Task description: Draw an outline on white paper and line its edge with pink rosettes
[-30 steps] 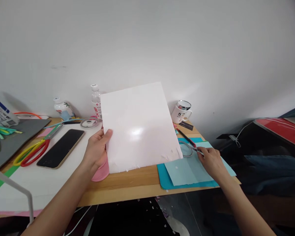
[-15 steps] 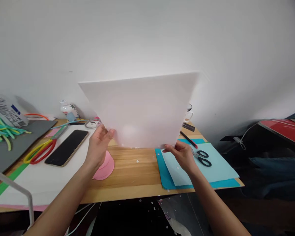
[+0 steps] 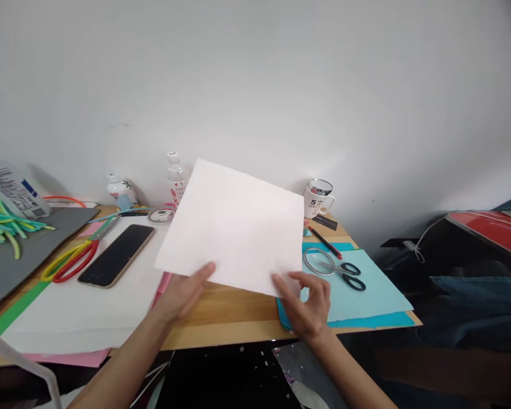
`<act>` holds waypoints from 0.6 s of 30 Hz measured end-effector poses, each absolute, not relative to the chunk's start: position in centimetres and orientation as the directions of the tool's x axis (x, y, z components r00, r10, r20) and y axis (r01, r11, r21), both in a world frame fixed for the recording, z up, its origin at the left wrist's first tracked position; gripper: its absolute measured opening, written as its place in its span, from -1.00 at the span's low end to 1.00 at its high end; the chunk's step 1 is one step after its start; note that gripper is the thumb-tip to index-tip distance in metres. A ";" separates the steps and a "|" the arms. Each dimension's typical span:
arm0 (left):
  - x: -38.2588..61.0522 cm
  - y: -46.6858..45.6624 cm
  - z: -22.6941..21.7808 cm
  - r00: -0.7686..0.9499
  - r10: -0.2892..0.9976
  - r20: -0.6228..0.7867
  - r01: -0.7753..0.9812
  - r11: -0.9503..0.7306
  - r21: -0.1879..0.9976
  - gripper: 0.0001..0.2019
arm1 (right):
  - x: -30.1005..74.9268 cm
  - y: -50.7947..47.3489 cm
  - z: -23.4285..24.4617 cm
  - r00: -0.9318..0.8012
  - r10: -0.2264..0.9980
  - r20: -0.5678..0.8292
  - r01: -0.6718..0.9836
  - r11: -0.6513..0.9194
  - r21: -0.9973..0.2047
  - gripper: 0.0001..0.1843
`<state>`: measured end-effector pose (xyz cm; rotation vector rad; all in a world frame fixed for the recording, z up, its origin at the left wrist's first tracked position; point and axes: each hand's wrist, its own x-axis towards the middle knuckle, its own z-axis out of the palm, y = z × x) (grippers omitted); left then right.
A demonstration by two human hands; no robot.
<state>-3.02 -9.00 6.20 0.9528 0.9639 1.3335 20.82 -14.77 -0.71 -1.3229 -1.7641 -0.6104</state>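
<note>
item: white sheet of paper [image 3: 234, 227].
location: held clear of the desk [image 3: 238, 315], above its middle. the far edge stands higher than the near edge, and the sheet is skewed a little, one far corner pointing toward the wall.
long axis: judged to run across the person, left to right, so a long edge faces the hands.
left hand [image 3: 185, 292]: at the near left part of that edge. the thumb lies on top and the fingers are hidden underneath, pinched onto the sheet.
right hand [image 3: 309, 304]: at the near right corner, fingers loosely apart, thumb tip at the paper's edge. whether it pinches or only touches cannot be told.
relation: the sheet lies up and away from both hands and spans the gap between them. both hands sit on the same near edge. the left reaches further in under the paper and the right stays at the very corner, so the left has the fuller hold.
surroundings: black-handled scissors [image 3: 344, 274] on light blue paper [image 3: 375, 292], just beyond the right hand. phone [image 3: 117, 255] to the left of the sheet. mug [image 3: 319, 199] and pen [image 3: 324, 241] past its right edge. bottle [image 3: 176, 176] behind its far corner.
</note>
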 end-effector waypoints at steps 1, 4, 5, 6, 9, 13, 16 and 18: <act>-3.0 -8.7 6.3 0.018 0.999 -0.032 -0.358 0.036 0.933 -0.46 | 20.9 -15.5 -0.9 -0.193 0.571 0.798 0.907 0.413 -0.076 -0.51; -3.7 -7.4 6.6 -0.047 0.994 -0.096 -0.443 0.065 0.894 -0.50 | 21.6 -17.5 -0.2 -0.397 0.533 0.747 0.774 0.632 -0.039 -0.56; -4.1 -7.0 6.6 -0.072 0.987 -0.143 -0.440 0.098 0.893 -0.52 | 22.0 -17.9 0.4 -0.415 0.499 0.760 0.746 0.666 -0.030 -0.58; -4.4 -6.8 6.5 -0.083 0.980 -0.183 -0.422 0.131 0.897 -0.54 | 22.4 -18.1 1.3 -0.408 0.476 0.779 0.732 0.681 -0.033 -0.62; -4.4 -6.9 6.1 -0.090 0.960 -0.263 -0.306 0.225 0.925 -0.61 | 22.7 -17.5 3.9 -0.375 0.482 0.792 0.761 0.648 -0.034 -0.62; -2.9 -7.7 5.8 -0.003 0.962 -0.272 -0.205 0.265 0.942 -0.57 | 21.0 -14.7 5.3 -0.369 0.648 0.667 0.853 0.522 -0.035 -0.30; -1.9 -7.7 5.9 0.017 0.969 -0.248 -0.232 0.245 0.941 -0.52 | 18.3 -14.0 3.8 -0.436 0.663 0.609 0.807 0.587 -0.061 -0.18; -1.9 -7.4 6.1 -0.021 0.969 -0.245 -0.252 0.232 0.939 -0.52 | 16.6 -15.3 2.3 -0.592 0.540 0.599 0.642 0.765 -0.054 -0.28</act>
